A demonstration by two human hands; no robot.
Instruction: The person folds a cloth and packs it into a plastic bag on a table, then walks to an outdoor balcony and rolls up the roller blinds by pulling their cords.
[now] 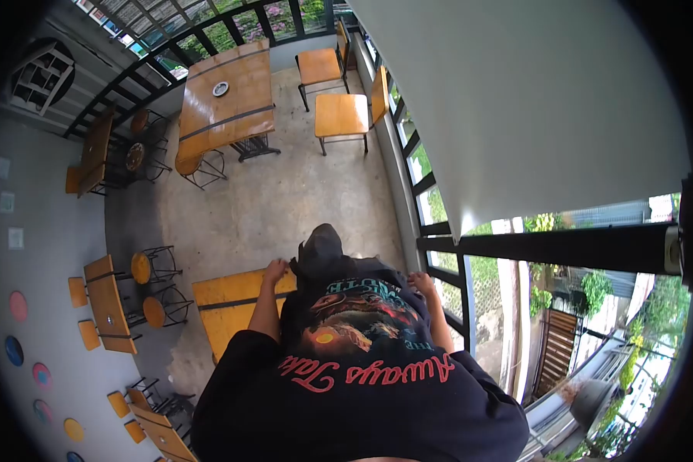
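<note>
My left hand point(276, 269) has its fingers curled in beside a dark grey cloth-like shape point(321, 250). Whether it grips the edge of that cloth is too small to tell. The hand is above the far edge of a yellow-orange wooden table point(222, 291) with a black band across it. On the other side of my body, my right hand point(421, 282) is curled closed near the black railing. What it holds, if anything, is hidden. Between both arms is my black printed T-shirt point(362, 393).
A long wooden table point(231, 85) with a small round white dish point(221, 89) stands ahead. Two wooden chairs point(342, 114) stand to its right. Smaller tables point(109, 304) and round stools point(154, 312) line the left wall. A pale blind point(539, 100) hangs at the right, above black railing point(562, 250).
</note>
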